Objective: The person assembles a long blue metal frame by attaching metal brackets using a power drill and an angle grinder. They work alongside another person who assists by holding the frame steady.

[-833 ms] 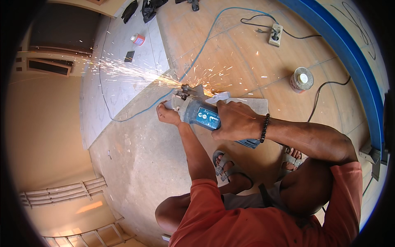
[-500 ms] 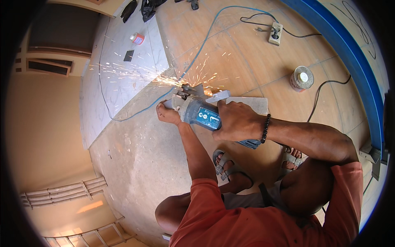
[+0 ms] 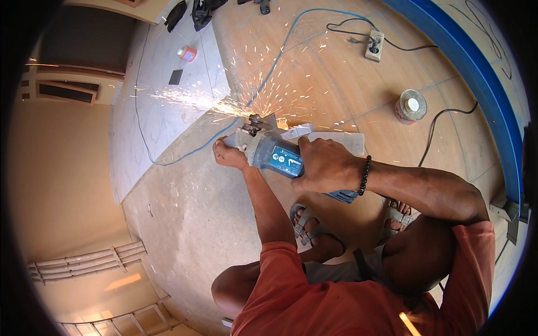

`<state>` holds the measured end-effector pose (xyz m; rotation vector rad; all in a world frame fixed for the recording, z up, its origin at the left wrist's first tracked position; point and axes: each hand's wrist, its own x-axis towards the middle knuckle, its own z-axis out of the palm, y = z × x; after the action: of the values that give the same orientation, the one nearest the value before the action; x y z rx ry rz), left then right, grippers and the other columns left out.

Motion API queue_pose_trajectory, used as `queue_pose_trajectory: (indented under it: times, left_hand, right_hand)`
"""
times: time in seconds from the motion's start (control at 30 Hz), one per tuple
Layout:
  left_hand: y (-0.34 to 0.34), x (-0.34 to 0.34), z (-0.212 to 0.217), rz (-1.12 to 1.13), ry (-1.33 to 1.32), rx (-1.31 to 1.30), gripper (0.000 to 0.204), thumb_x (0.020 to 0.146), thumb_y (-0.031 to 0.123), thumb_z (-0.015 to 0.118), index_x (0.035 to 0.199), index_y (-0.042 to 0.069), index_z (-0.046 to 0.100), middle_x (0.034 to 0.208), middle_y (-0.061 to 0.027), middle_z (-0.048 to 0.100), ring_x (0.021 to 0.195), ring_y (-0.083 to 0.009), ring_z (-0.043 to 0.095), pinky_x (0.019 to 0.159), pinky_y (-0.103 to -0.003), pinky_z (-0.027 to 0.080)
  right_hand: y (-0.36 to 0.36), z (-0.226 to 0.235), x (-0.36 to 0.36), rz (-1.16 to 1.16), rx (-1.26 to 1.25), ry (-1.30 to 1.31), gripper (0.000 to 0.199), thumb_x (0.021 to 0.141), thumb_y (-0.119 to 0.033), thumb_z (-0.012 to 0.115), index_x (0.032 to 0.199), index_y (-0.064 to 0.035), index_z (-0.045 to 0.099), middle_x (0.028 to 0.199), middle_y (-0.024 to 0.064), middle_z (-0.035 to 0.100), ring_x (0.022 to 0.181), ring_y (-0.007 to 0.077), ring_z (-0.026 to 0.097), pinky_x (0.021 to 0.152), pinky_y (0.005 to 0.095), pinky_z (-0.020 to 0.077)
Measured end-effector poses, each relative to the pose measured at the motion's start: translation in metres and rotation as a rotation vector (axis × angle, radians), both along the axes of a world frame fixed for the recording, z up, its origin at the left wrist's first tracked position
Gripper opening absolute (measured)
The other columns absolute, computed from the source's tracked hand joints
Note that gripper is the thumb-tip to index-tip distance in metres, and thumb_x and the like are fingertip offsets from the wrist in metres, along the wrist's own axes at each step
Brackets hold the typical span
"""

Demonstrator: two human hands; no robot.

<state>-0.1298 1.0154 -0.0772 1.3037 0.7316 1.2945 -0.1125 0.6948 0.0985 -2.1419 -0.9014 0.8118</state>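
Observation:
My right hand (image 3: pixel 329 166) grips the body of a blue angle grinder (image 3: pixel 278 157). The grinder's head points forward and left, and sparks (image 3: pixel 224 105) fly from its disc, mostly to the left and away from me. Beside the grinder's head, my left hand (image 3: pixel 228 154) is closed on the near end of a grey metal piece (image 3: pixel 230 140), partly hidden behind the tool. Just past the disc, a small light-coloured metal profile (image 3: pixel 297 131) lies on the floor by a flat grey slab (image 3: pixel 342 143).
A clear jar with a white lid (image 3: pixel 412 105) stands at the right. Behind it lies a power strip (image 3: pixel 375 46) with plugged cords. A blue cable (image 3: pixel 280 53) crosses the floor. A long blue metal beam (image 3: pixel 476 61) curves along the right. A red-and-white can (image 3: pixel 187 53) sits far left.
The grinder and my right hand have shifted very slightly to the right. The sparks spread wider and brighter, and one streaks close to my shirt. My left hand stays in place.

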Motion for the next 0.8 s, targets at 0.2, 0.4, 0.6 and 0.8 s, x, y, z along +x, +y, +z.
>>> queue_pose_trajectory:
  times: [0.2, 0.4, 0.6, 0.8]
  left_hand:
    - [-0.003, -0.002, 0.005, -0.021, -0.034, 0.032, 0.028, 0.083, 0.014, 0.045, 0.074, -0.007, 0.061, 0.073, -0.0073, 0.058, 0.068, -0.0184, 0.049, 0.064, -0.033, 0.040]
    - [-0.010, -0.001, 0.012, 0.022, 0.014, 0.014, 0.028, 0.083, 0.014, 0.044, 0.073, -0.007, 0.060, 0.073, -0.0073, 0.057, 0.068, -0.0184, 0.049, 0.063, -0.032, 0.039]
    - [-0.011, 0.001, 0.013, 0.004, -0.033, -0.005, 0.029, 0.083, 0.015, 0.045, 0.074, -0.008, 0.061, 0.073, -0.0074, 0.057, 0.068, -0.0183, 0.049, 0.063, -0.032, 0.039]
    - [-0.025, 0.004, 0.026, 0.005, -0.052, -0.008, 0.028, 0.083, 0.013, 0.044, 0.074, -0.008, 0.060, 0.075, -0.0078, 0.057, 0.069, -0.0186, 0.049, 0.064, -0.033, 0.040]
  right_hand:
    - [0.002, 0.003, 0.001, 0.031, -0.021, 0.008, 0.065, 0.069, -0.038, 0.070, 0.105, 0.0140, 0.054, 0.090, 0.0284, 0.066, 0.088, 0.0398, 0.067, 0.081, 0.0433, 0.0538]
    - [0.001, -0.003, 0.001, 0.033, -0.009, 0.006, 0.069, 0.069, -0.039, 0.070, 0.107, 0.0150, 0.052, 0.089, 0.0288, 0.066, 0.086, 0.0398, 0.068, 0.080, 0.0432, 0.0542]
    - [0.001, -0.002, 0.000, 0.023, -0.022, -0.007, 0.069, 0.068, -0.039, 0.071, 0.107, 0.0148, 0.052, 0.089, 0.0287, 0.066, 0.086, 0.0394, 0.068, 0.080, 0.0429, 0.0543]
    - [0.000, -0.001, 0.001, 0.028, -0.021, 0.007, 0.068, 0.069, -0.038, 0.071, 0.108, 0.0150, 0.053, 0.089, 0.0294, 0.066, 0.087, 0.0393, 0.068, 0.082, 0.0429, 0.0539]
